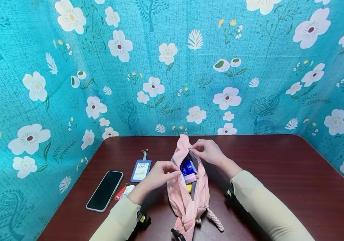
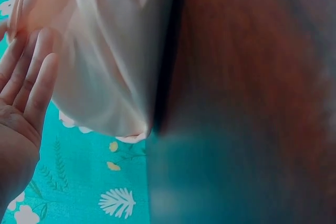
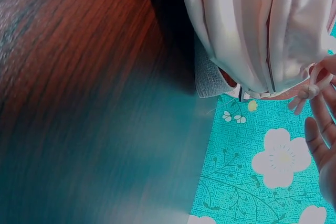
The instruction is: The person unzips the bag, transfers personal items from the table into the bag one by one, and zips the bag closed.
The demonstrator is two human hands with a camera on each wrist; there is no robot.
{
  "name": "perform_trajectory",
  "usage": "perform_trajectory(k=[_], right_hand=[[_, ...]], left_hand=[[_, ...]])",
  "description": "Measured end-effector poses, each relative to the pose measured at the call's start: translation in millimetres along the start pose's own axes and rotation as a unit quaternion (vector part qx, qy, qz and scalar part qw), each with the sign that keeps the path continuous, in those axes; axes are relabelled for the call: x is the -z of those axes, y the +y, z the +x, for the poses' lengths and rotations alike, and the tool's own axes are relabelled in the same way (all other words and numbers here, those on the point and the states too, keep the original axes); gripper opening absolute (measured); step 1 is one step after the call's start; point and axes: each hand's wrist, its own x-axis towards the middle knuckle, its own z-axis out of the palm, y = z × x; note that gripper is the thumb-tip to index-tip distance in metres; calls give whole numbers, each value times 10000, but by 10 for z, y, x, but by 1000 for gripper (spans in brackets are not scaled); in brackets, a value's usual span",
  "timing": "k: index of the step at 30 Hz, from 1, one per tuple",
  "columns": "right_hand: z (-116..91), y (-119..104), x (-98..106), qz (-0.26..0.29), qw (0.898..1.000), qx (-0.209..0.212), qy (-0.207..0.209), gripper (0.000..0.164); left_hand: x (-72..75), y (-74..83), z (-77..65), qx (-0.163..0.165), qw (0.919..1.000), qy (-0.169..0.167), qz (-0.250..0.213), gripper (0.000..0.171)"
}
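A pink waist bag [image 1: 179, 197] lies on the table with its zipped mouth gaping. Inside it show a dark blue packet [image 1: 187, 167], a lilac item [image 1: 190, 178] and a bit of something yellow [image 1: 189, 188]; their kinds are unclear. My left hand [image 1: 162, 174] pinches the left edge of the opening between thumb and index finger. In the left wrist view, the other fingers of that hand [image 2: 38, 77] extend along the bag's side. At the far end of the zipper, my right hand [image 1: 208, 152] pinches the zipper pull, whose knotted cord [image 3: 313, 91] appears in the right wrist view.
Left of the bag lie a smartphone [image 1: 105, 190], a blue card holder [image 1: 141, 170] with a clip, and a small red-and-white item [image 1: 123, 192] partly behind my left wrist. A strap buckle [image 1: 178, 235] and braided cord [image 1: 215, 219] lie near the front. Floral cloth [image 1: 166, 110] hangs behind the table.
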Motion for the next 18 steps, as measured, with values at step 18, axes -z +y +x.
perform_trajectory(k=[18], right_hand=[[-4,-7,7,20,9999,103,-23,7]], left_hand=[[275,-130,485,-160,9970,752,-101,10]])
